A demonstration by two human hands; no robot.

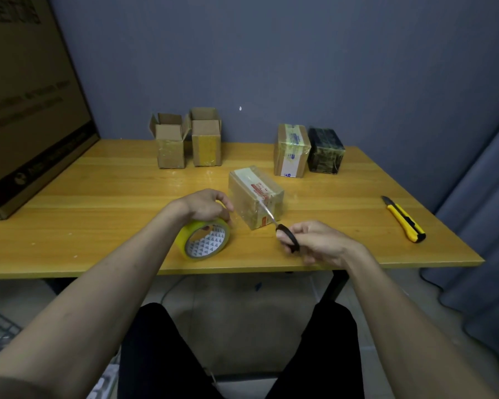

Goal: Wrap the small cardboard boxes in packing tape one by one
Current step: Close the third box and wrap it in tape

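Head view: wooden desk [98,197], yellow-orange laminate with plank grain, against a flat blue-grey wall. Left hand [205,205] rests on top of a roll of packing tape [205,240], fingers [226,210] curled over its upper rim; the roll stands on edge near the front of the desk, yellowish glossy tape, white core with a grey triangle print. A clear strip seems to run from the roll to the box just right of it, hard to tell. Right hand [320,243] grips scissors [280,228], fingers through the black plastic loops, thin metal blades pointing up-left and touching the front face of the small cardboard box [255,197]. That box lies on its side mid-desk, oblong, shiny with tape, a white label with red print on top.

Back row near the wall: two open cardboard boxes [189,145] side by side, flaps up, matte brown with tape patches on the fronts. To the right, a taped brown box [291,151] with a white-and-blue label, upright, touching or just beside a dark box [326,151], black and glossy under tape.

Utility knife [404,220] lies near the right edge of the desk, yellow and black body, blade end pointing away. Large cardboard carton [26,110] at far left, printed, blurred text. Grey curtain [478,211] at right. Dark trousers below.
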